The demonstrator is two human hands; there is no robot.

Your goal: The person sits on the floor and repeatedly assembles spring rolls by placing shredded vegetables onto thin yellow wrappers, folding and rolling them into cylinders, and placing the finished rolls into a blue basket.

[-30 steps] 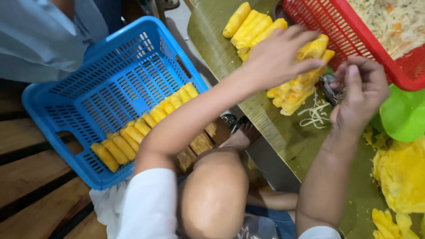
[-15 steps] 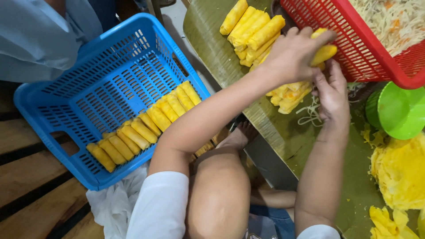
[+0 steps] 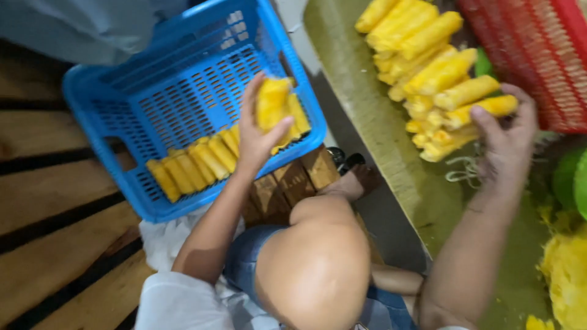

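No packages, labels, signs or screens are showing anywhere in this view. Nothing wrapped, boxed or printed is lying on the table or the wooden floor, and no sticker or tag is showing on either basket.

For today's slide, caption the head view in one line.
Left hand lowers yellow rolls into a blue basket; right hand touches the pile.
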